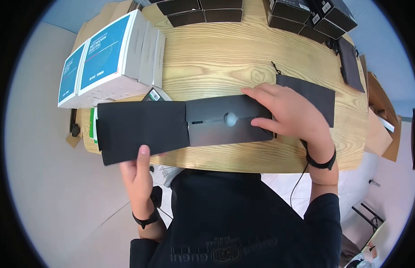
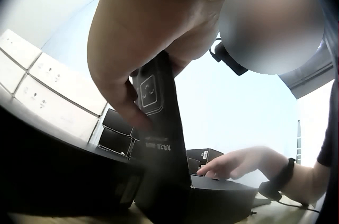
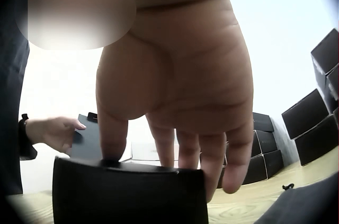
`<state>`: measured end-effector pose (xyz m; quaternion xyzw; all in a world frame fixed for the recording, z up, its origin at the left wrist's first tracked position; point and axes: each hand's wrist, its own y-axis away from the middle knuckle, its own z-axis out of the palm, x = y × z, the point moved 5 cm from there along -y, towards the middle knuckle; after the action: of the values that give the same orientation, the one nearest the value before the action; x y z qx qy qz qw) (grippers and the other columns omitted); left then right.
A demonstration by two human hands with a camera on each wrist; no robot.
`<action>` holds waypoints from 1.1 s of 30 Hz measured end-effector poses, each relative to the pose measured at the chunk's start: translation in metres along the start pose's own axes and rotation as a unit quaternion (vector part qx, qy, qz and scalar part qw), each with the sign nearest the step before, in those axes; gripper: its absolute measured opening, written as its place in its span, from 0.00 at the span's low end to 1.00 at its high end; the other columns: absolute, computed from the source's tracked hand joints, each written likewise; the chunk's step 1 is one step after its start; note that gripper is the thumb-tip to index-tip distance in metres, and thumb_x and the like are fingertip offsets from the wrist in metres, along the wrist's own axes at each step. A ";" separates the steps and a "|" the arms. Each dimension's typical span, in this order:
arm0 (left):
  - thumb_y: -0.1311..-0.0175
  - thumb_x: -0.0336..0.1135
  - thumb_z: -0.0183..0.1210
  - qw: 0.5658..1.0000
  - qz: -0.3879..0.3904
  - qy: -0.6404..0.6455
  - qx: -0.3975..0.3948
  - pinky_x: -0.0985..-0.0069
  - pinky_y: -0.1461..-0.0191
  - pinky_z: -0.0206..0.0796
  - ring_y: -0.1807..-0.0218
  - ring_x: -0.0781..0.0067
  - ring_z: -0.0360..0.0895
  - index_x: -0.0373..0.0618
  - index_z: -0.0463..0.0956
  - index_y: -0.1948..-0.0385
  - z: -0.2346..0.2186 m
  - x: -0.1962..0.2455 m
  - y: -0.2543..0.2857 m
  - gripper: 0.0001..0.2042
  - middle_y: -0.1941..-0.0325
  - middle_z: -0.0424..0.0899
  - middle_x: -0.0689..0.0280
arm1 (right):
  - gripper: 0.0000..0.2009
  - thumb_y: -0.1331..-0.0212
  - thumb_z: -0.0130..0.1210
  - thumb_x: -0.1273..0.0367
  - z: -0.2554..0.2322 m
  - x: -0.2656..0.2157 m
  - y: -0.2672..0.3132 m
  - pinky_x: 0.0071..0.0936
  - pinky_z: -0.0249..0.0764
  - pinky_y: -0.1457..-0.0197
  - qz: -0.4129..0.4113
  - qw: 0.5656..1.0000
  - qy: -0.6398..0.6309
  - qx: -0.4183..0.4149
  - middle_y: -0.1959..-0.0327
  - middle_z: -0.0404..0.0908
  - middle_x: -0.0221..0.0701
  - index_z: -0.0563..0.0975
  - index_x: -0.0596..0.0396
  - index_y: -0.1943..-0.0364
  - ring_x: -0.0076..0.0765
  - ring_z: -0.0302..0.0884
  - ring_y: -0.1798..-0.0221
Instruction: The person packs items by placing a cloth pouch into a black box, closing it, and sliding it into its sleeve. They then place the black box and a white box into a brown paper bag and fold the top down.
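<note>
A long black box (image 1: 230, 135) lies open near the table's front edge, its hinged lid (image 1: 143, 127) swung out to the left. Inside the box sits a grey-black insert with a round cutout and a narrow slot. My left hand (image 1: 135, 178) grips the lid's near edge, thumb on the inner face and fingers beneath. The left wrist view shows the lid (image 2: 159, 113) tilted up, with a printed outline and pale lettering on its outer side. At the box's right end my right hand (image 1: 290, 109) holds on, thumb on the insert and fingers over the far edge.
White-and-blue boxes (image 1: 105, 51) are stacked at the left. Black boxes stand along the back, some at the centre (image 1: 185, 17) and others at the right (image 1: 290, 11). A dark drawstring pouch (image 1: 312, 91) lies beyond my right hand. A small box (image 1: 156, 94) peeks out behind the lid.
</note>
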<state>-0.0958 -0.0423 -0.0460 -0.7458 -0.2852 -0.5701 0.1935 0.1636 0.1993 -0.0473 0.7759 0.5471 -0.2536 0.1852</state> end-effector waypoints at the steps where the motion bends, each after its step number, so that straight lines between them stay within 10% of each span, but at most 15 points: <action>1: 0.23 0.27 0.52 0.996 -0.068 0.027 -0.056 0.68 0.46 0.76 0.48 0.62 0.83 0.34 0.69 0.40 0.004 -0.003 0.002 0.14 0.46 0.81 0.54 | 0.32 0.42 0.69 0.60 0.000 -0.002 0.001 0.39 0.75 0.47 0.020 1.000 0.022 0.002 0.49 0.80 0.41 0.74 0.56 0.34 0.53 0.78 0.51; 6: 0.22 0.26 0.51 0.983 -0.040 0.102 -0.144 0.62 0.41 0.80 0.44 0.56 0.83 0.36 0.61 0.39 0.034 0.010 -0.006 0.15 0.45 0.77 0.53 | 0.28 0.42 0.68 0.59 0.006 -0.020 0.020 0.41 0.74 0.52 0.098 0.991 0.087 0.032 0.58 0.80 0.38 0.76 0.52 0.37 0.51 0.78 0.56; 14: 0.34 0.21 0.61 0.921 0.242 0.165 -0.259 0.53 0.29 0.66 0.28 0.44 0.70 0.41 0.61 0.38 0.083 0.032 -0.026 0.24 0.33 0.67 0.49 | 0.35 0.38 0.57 0.73 0.029 -0.054 0.052 0.46 0.75 0.65 0.275 0.933 0.056 0.225 0.74 0.84 0.44 0.64 0.45 0.24 0.55 0.81 0.72; 21: 0.33 0.46 0.65 0.784 0.395 -0.340 -0.336 0.49 0.23 0.56 0.22 0.34 0.57 0.60 0.78 0.36 0.113 0.053 -0.019 0.23 0.21 0.60 0.52 | 0.25 0.35 0.54 0.72 0.056 -0.058 0.056 0.44 0.76 0.64 0.333 0.904 -0.087 0.254 0.71 0.84 0.44 0.73 0.48 0.31 0.55 0.83 0.70; 24: 0.33 0.46 0.66 0.808 0.353 -0.284 -0.377 0.48 0.27 0.63 0.22 0.31 0.57 0.52 0.79 0.42 0.117 0.034 -0.021 0.20 0.20 0.57 0.47 | 0.19 0.33 0.54 0.71 0.059 -0.055 0.054 0.40 0.77 0.61 0.305 0.902 -0.113 0.283 0.65 0.86 0.45 0.78 0.52 0.37 0.51 0.84 0.67; 26: 0.33 0.43 0.66 0.837 0.337 -0.244 -0.356 0.47 0.30 0.66 0.23 0.29 0.58 0.48 0.78 0.47 0.117 0.034 -0.022 0.17 0.21 0.56 0.44 | 0.17 0.30 0.53 0.74 0.063 -0.052 0.053 0.27 0.77 0.61 0.307 0.899 -0.169 0.262 0.52 0.88 0.40 0.78 0.54 0.38 0.30 0.84 0.60; 31: 0.37 0.27 0.66 0.950 0.138 -0.063 -0.273 0.48 0.25 0.58 0.23 0.30 0.56 0.40 0.76 0.54 0.107 0.018 -0.033 0.12 0.21 0.56 0.40 | 0.18 0.29 0.54 0.73 0.061 -0.047 0.049 0.28 0.75 0.60 0.344 0.878 -0.181 0.280 0.56 0.86 0.38 0.77 0.53 0.37 0.31 0.79 0.65; 33: 0.39 0.25 0.66 0.930 0.240 -0.173 -0.219 0.47 0.24 0.56 0.22 0.30 0.55 0.41 0.77 0.53 0.097 0.037 -0.035 0.14 0.22 0.58 0.43 | 0.18 0.30 0.54 0.72 0.061 -0.044 0.046 0.31 0.75 0.61 0.355 0.869 -0.199 0.280 0.59 0.86 0.40 0.77 0.51 0.37 0.35 0.77 0.70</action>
<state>-0.0398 0.0520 -0.0382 -0.9028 0.0055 -0.4171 0.1045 0.1833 0.1159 -0.0698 0.8701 0.0925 -0.4626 0.1425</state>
